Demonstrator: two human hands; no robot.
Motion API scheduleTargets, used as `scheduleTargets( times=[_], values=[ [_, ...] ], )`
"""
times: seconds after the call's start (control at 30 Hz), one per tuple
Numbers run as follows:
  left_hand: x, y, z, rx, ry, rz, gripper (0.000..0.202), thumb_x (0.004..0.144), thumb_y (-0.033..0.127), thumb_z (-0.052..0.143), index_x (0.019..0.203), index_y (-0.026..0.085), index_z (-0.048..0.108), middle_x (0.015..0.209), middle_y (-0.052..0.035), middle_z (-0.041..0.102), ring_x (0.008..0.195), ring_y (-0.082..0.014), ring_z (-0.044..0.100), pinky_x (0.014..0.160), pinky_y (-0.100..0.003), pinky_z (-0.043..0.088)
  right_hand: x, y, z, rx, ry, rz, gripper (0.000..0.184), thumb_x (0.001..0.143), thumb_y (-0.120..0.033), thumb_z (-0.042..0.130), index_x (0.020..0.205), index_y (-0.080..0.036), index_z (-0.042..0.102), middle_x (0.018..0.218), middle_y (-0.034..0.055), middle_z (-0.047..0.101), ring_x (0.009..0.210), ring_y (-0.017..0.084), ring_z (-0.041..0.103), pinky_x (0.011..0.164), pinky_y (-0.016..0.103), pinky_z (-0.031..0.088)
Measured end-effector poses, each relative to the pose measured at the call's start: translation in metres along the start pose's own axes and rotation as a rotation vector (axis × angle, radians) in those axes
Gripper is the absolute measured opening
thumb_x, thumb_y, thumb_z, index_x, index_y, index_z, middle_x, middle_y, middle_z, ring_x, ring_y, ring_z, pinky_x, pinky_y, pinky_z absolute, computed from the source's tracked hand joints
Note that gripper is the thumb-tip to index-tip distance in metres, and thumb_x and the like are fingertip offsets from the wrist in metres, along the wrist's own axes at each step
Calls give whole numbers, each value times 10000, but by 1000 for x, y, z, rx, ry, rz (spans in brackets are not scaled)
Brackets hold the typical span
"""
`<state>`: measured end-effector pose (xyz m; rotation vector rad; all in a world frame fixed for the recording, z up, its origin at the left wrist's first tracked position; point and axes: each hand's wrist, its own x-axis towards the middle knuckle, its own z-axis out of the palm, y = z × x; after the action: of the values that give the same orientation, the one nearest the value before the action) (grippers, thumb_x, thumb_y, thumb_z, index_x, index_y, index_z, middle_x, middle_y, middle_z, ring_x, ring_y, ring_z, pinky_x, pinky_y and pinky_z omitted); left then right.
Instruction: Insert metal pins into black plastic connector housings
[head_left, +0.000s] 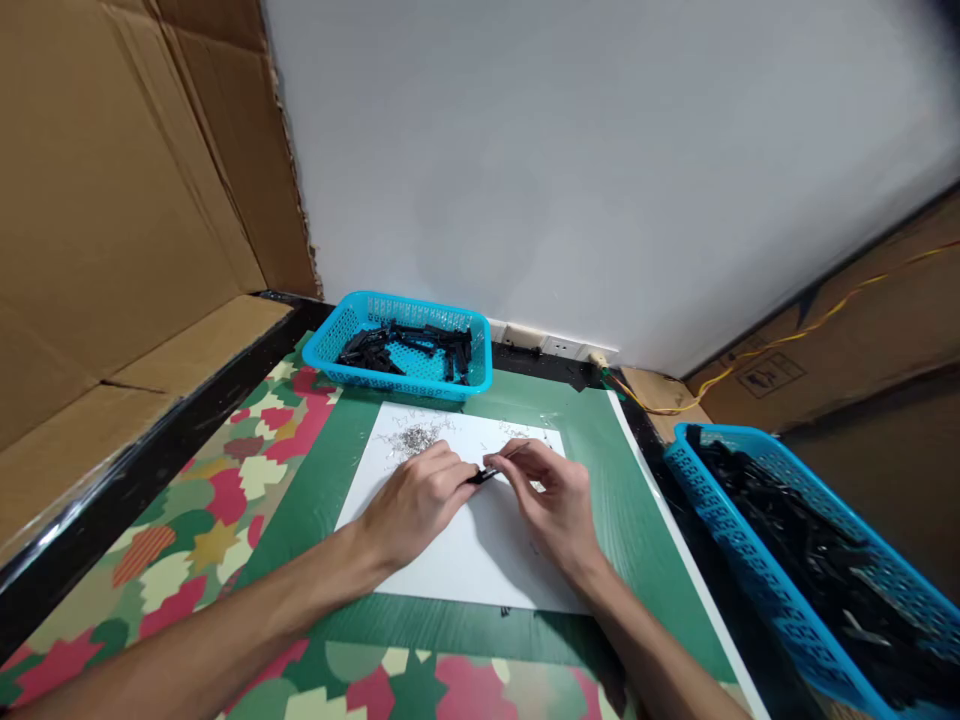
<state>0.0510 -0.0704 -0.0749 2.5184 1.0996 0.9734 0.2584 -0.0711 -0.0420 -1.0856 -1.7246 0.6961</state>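
Both hands rest over a white sheet of paper (450, 545) on the green table mat. My left hand (418, 498) is closed, its fingertips pinching one end of a small black part (482, 476). My right hand (551, 495) is closed too, pinching the other end of the same part; a thin grey sliver sticks out past its fingers. A heap of small silvery metal pieces (414, 438) lies on the paper just beyond my left hand, with more scattered toward the right.
A blue basket (352, 372) with several black parts stands at the back of the table. A larger blue basket (750, 555) full of black parts sits at the right. Cardboard walls stand to the left; yellow wire (750, 355) runs along the right.
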Motion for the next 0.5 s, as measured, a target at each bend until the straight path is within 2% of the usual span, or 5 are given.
scheduleTargets(
  times=[0.1, 0.17, 0.3, 0.4, 0.5],
  values=[
    [2, 0, -1, -55, 55, -41, 126, 1032, 186, 644, 1142, 173, 704, 1001, -75, 744, 982, -250, 662, 841, -383, 545, 9, 3, -21, 54, 151, 39, 145, 1006, -344, 700, 994, -200, 697, 879, 60, 763, 810, 208, 748, 788, 327, 611],
    [4, 0, -5, -81, 88, -93, 138, 1031, 208, 651, 1161, 183, 691, 1028, -72, 735, 998, -247, 656, 850, -377, 533, 15, 10, -40, 31, 194, 79, 194, 1032, -376, 654, 1084, -193, 691, 832, 50, 728, 778, 205, 710, 752, 330, 582],
    [10, 0, -14, -131, 183, -263, 133, 1040, 311, 634, 1123, 215, 673, 980, -38, 707, 848, -203, 642, 796, -340, 504, 20, 30, -63, -198, 63, 158, 264, 1068, -391, 555, 1066, -185, 720, 785, 37, 678, 691, 187, 607, 670, 309, 477],
    [14, -3, -17, -283, 263, -446, 181, 1035, 396, 624, 1106, 231, 646, 870, 2, 694, 751, -176, 636, 718, -301, 483, 21, 36, -55, -361, -90, 167, 247, 1056, -338, 545, 992, -187, 730, 902, 68, 733, 762, 200, 621, 701, 303, 435],
    [17, -7, -15, -524, 334, -558, 248, 1033, 463, 606, 1131, 235, 601, 889, 0, 732, 738, -162, 647, 683, -274, 491, 27, 34, -34, -419, -214, 132, 172, 1011, -264, 585, 1029, -193, 740, 963, 71, 746, 798, 194, 627, 728, 288, 420]
  ],
)
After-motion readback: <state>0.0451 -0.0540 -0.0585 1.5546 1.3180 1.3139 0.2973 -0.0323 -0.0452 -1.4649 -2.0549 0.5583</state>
